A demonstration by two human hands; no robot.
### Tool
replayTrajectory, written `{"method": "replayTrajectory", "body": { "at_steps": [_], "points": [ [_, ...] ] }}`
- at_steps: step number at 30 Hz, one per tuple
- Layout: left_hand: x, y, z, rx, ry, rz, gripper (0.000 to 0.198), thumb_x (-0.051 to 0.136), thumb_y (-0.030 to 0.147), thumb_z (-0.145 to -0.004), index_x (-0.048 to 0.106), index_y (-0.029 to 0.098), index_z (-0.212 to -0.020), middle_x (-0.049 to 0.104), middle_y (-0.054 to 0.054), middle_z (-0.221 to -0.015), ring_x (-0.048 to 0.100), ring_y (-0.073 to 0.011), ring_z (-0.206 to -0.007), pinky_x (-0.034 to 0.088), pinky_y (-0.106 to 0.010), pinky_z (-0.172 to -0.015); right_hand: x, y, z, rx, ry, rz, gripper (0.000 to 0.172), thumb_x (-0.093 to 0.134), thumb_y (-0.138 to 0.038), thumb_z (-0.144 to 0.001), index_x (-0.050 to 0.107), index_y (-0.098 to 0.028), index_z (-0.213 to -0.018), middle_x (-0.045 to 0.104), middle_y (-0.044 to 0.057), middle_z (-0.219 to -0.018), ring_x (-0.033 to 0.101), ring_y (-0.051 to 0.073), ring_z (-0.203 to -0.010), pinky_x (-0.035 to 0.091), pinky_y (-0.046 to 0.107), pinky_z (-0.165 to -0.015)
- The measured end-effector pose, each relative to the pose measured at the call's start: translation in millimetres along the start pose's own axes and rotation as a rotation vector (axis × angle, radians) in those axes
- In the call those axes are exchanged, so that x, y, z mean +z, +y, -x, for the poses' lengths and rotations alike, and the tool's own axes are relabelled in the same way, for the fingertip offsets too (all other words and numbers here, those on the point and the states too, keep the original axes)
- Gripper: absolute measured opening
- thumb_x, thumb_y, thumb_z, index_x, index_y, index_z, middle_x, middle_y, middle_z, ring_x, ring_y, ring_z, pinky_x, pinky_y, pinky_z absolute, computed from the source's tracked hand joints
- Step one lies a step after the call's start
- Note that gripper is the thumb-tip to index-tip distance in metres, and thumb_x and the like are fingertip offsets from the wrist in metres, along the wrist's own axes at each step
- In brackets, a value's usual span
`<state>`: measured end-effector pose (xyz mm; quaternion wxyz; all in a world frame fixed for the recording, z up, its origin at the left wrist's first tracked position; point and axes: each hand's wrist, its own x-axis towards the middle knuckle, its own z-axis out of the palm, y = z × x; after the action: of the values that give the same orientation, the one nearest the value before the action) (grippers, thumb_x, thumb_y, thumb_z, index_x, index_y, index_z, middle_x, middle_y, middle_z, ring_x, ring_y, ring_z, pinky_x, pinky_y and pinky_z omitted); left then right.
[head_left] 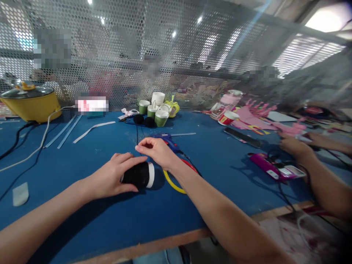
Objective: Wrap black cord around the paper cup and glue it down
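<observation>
My left hand (117, 174) is wrapped round a black cup (136, 175) with a white rim, which lies on its side on the blue table. Just above it, my right hand (155, 148) has thumb and forefinger pinched together. A thin dark cord (137, 134) runs down to those fingertips; whether they grip it is unclear. Behind the right hand is a blue glue gun (172, 143), partly hidden. A yellow ring (174, 185) and a red ring-like piece (189, 165) show beside my right forearm.
Green-and-white cups (161, 118) and black pom-poms (150, 121) stand farther back. A yellow electric pot (33, 104) and pale strips (93, 131) are at left. To the right are a phone (242, 137), a purple box (265, 167), pink pieces (253, 117) and another person's hand (297, 146).
</observation>
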<state>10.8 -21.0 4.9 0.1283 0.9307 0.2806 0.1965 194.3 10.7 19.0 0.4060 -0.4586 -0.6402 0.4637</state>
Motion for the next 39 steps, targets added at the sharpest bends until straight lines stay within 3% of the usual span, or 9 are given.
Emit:
{"method": "replayTrajectory", "body": {
  "at_steps": [5,8,11,15,19,24,30,35,39],
  "points": [
    [-0.3,2.4,-1.7,-0.025,-0.037,0.008,0.058,0.066,0.035,-0.073,0.039,0.021,-0.122,0.051,-0.01,-0.118,0.048,-0.0271,-0.108,0.039,-0.041,-0.089,6.9,6.4,-8.7,0.006,-0.054,0.073,0.019,0.064,-0.032,-0.068,0.057,-0.015,-0.067,0.053,-0.004,-0.06,0.047,0.007,-0.054,0.038,0.021,-0.053],
    [-1.0,0.9,-3.1,-0.048,-0.031,0.024,0.055,0.067,0.035,-0.072,0.042,0.02,-0.119,0.053,-0.01,-0.115,0.05,-0.0266,-0.104,0.041,-0.04,-0.087,1.6,1.5,-13.3,0.06,-0.042,0.362,0.023,0.052,-0.037,-0.079,0.059,-0.015,-0.074,0.056,-0.002,-0.06,0.049,0.007,-0.048,0.038,0.019,-0.048],
    [-3.0,-2.8,-4.1,-0.08,0.002,0.044,0.053,0.067,0.033,-0.071,0.043,0.019,-0.116,0.053,-0.01,-0.113,0.051,-0.0263,-0.103,0.041,-0.04,-0.086,-21.2,-9.4,-17.6,0.103,0.064,0.726,0.027,0.043,-0.036,-0.085,0.061,-0.017,-0.082,0.063,0.001,-0.068,0.057,0.01,-0.057,0.041,0.019,-0.054],
    [-6.4,-8.4,-4.8,-0.155,0.046,0.081,0.048,0.067,0.03,-0.07,0.044,0.02,-0.111,0.054,-0.008,-0.11,0.054,-0.0247,-0.099,0.043,-0.04,-0.084,-65.9,-11.4,-21.8,0.184,0.238,0.937,0.015,0.051,-0.019,-0.078,0.063,-0.015,-0.084,0.066,0.01,-0.091,0.06,0.02,-0.087,0.041,0.025,-0.071],
    [-8.4,-9.9,-5.3,-0.201,0.053,0.073,0.049,0.069,0.028,-0.068,0.045,0.02,-0.109,0.054,-0.007,-0.11,0.054,-0.025,-0.098,0.043,-0.04,-0.083,-89.4,11.1,-21.3,0.346,0.204,1.034,0.004,0.061,-0.01,-0.062,0.063,-0.013,-0.061,0.067,0.012,-0.071,0.062,0.026,-0.075,0.042,0.027,-0.062],
    [-9.6,-10.2,-6.3,-0.217,0.049,0.061,0.049,0.069,0.026,-0.066,0.045,0.02,-0.109,0.053,-0.008,-0.111,0.053,-0.0251,-0.101,0.042,-0.04,-0.085,-85.7,35.4,-21.1,0.358,0.237,1.009,0.012,0.058,-0.016,-0.067,0.064,-0.011,-0.076,0.067,0.014,-0.082,0.062,0.026,-0.078,0.043,0.028,-0.064],
    [-13.0,-16.9,-5.0,-0.297,0.06,0.113,0.052,0.069,0.032,-0.066,0.046,0.02,-0.111,0.055,-0.008,-0.11,0.054,-0.0256,-0.099,0.043,-0.039,-0.083,-84.2,15.1,-4.7,0.26,0.305,0.837,0.034,0.056,-0.017,-0.07,0.053,-0.014,-0.103,0.062,0.01,-0.104,0.059,0.018,-0.091,0.044,0.023,-0.071],
    [-15.9,-23.2,-3.8,-0.337,0.06,0.241,0.053,0.07,0.037,-0.065,0.048,0.02,-0.11,0.058,-0.006,-0.108,0.056,-0.0238,-0.097,0.044,-0.036,-0.082,-76.2,-10.7,22.0,0.196,0.047,0.261,0.018,0.059,-0.033,-0.071,0.052,-0.016,-0.071,0.055,-0.001,-0.058,0.052,0.011,-0.053,0.043,0.023,-0.051],
    [-16.6,-27.0,-2.6,-0.355,0.043,0.309,0.053,0.069,0.038,-0.066,0.048,0.02,-0.111,0.059,-0.005,-0.108,0.055,-0.0231,-0.099,0.044,-0.036,-0.084,-62.7,-22.8,36.3,0.174,-0.052,0.253,0.02,0.06,-0.035,-0.072,0.058,-0.014,-0.073,0.055,-0.001,-0.057,0.051,0.009,-0.051,0.042,0.022,-0.05]
  ]
}}
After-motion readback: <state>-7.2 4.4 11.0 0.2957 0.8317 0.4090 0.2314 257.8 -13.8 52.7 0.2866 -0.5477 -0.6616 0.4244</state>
